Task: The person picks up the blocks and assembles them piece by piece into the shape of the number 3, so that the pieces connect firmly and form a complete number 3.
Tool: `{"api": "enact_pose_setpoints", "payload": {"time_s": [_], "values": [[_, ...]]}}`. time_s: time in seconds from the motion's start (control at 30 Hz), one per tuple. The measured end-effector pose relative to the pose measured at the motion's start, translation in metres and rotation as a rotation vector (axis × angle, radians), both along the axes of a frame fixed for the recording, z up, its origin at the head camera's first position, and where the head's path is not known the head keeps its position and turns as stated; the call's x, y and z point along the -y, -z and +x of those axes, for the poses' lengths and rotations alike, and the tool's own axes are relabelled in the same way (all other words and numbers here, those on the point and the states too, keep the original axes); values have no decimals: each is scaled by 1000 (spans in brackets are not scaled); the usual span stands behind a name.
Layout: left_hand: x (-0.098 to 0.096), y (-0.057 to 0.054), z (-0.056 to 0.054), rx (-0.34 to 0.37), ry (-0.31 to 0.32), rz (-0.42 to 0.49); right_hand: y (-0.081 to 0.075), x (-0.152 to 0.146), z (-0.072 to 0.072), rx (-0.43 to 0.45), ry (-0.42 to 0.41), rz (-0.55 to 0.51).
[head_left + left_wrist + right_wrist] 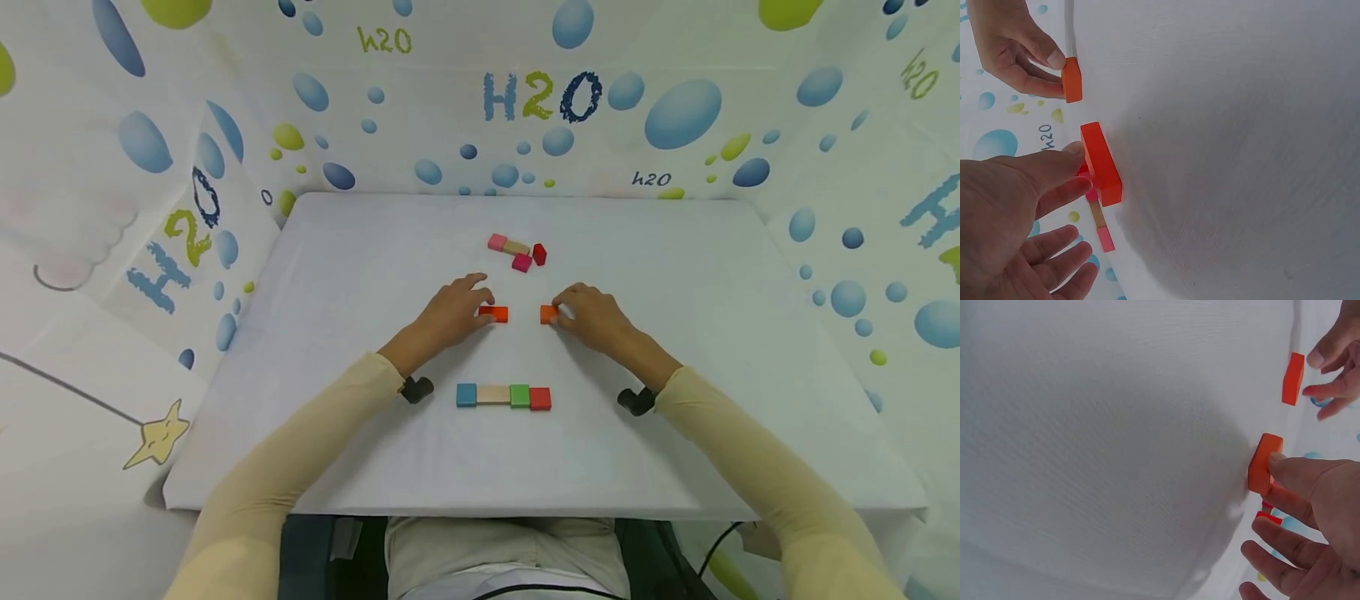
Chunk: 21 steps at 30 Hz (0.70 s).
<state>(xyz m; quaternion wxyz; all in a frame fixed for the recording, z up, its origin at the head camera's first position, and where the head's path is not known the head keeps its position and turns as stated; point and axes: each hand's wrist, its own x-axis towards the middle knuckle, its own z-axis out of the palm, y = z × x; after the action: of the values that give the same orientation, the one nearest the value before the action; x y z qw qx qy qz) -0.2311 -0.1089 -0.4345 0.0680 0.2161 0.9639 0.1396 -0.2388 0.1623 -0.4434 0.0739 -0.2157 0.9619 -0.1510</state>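
Observation:
In the head view, my left hand (450, 315) pinches the left end of a red-orange block (495, 314) between thumb and index finger. The other fingers of that hand (1010, 219) are spread in the left wrist view, beside the red-orange block (1101, 165). To the right, across a small gap, my right hand (596, 318) pinches an orange block (548, 314). The right wrist view shows the thumb on one face of this orange block (1265, 464), its index finger partly hidden behind. Both blocks are at the white table.
Nearer the person lies a joined row: blue block (467, 395), plain wood block (492, 395), green block (519, 396), red block (540, 398). Beyond the hands are a pink block (497, 242), wood block (516, 247), crimson block (522, 262) and red block (539, 254).

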Motion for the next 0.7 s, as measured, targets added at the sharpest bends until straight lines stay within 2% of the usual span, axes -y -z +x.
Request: {"api": "enact_pose_setpoints", "payload": {"time_s": [0.23,0.7], "values": [[-1,7,-3,-26,12,5,0,1,1,-6,1,-13],[-4,9,-9,5,-12,14,9,14,-6,-3,-13,-47]]}}
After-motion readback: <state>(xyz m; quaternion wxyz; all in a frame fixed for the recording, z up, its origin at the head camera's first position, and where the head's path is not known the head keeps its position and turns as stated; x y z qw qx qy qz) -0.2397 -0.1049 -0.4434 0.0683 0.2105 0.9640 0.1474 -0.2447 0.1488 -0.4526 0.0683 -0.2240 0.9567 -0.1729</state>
